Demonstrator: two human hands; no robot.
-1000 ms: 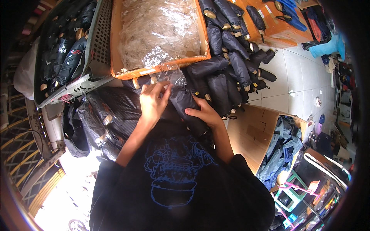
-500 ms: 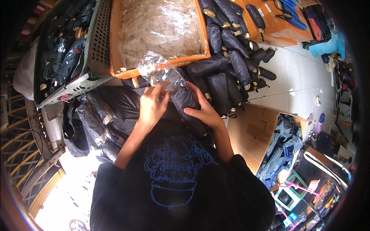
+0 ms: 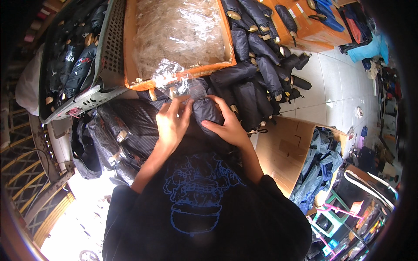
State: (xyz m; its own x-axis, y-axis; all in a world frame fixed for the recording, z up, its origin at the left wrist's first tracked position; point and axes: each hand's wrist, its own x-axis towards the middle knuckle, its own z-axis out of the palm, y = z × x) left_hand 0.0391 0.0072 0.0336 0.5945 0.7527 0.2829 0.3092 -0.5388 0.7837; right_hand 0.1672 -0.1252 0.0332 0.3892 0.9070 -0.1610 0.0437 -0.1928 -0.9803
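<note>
A folded umbrella in a black sleeve (image 3: 206,112) is wrapped by my right hand (image 3: 226,127), its thumb across the near side and its fingers along the far right side. A clear plastic bag (image 3: 170,75) lies crumpled at the umbrella's far end and partly covers it. My left hand (image 3: 172,122) is closed, thumb and fingertips pinching the bag's edge beside the umbrella. The umbrella's near end is lost against my black shirt.
Ahead stands an orange-edged carton (image 3: 183,32) full of clear plastic bags. Many black-sleeved umbrellas (image 3: 265,71) are heaped to its right. A grey crate (image 3: 111,48) of umbrellas stands far left. On the right, an open cardboard box (image 3: 285,152) holds dark blue fabric.
The bag has shifted slightly left and toward me at the umbrella's far end. My right hand has slid a little left, and less of the umbrella's near part shows.
</note>
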